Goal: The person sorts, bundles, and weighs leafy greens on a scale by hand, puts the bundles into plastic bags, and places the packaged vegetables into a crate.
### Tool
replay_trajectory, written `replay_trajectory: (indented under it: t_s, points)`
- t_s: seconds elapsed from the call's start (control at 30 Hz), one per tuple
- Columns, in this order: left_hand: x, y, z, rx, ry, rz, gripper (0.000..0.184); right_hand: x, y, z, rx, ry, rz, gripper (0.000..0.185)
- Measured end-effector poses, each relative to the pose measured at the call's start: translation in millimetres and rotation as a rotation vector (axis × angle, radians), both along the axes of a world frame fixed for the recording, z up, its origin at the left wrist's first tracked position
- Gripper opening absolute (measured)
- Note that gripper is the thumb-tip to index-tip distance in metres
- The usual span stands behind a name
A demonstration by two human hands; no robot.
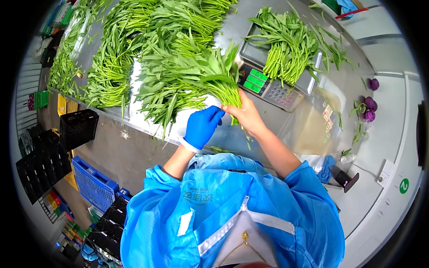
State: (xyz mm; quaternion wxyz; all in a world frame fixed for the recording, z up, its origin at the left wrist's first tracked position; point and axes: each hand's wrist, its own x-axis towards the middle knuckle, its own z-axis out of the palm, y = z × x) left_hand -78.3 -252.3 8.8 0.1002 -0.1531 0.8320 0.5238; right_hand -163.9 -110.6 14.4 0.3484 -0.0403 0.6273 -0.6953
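My right hand [245, 114], bare, is wrapped round the stem end of a bunch of water spinach [225, 87]. The leaves of that bunch point away from me and overlap the larger pile of water spinach [165, 67] on the metal table. Beside the stems, my left hand [203, 127] in a blue glove has its fingers pinched together; what lies between them, if anything, is hidden. Just beyond my right hand stands a digital scale [279, 97] with lit green displays. Another bunch of greens [290, 56] rests on its tray, stems toward me.
More greens [111, 67] lie in rows along the left of the metal table [127, 114]. Clear plastic bags [315, 123] lie right of the scale, with purple bundles [370, 105] farther right. Black crates [78, 127] and a blue crate [93, 182] stand at the lower left.
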Motion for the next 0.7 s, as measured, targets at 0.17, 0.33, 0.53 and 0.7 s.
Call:
replay_trajectory:
  t_s: [0.17, 0.33, 0.53, 0.7]
  points:
    - [4, 9, 22, 0.253, 0.096, -0.369, 0.022, -24, 22, 27, -0.062, 0.224, -0.229, 0.047]
    - [12, 25, -17, -0.004, 0.185, -0.47, 0.022, -93, 62, 102, -0.273, 0.594, -0.428, 0.032]
    - [11, 34, -59, -0.151, 0.112, -0.377, 0.027, -167, 93, 0, 0.517, 0.451, -0.535, 0.046]
    - [4, 39, -78, -0.199, 0.053, -0.475, 0.03, -163, 103, -50, 0.605, 0.475, -0.426, 0.084]
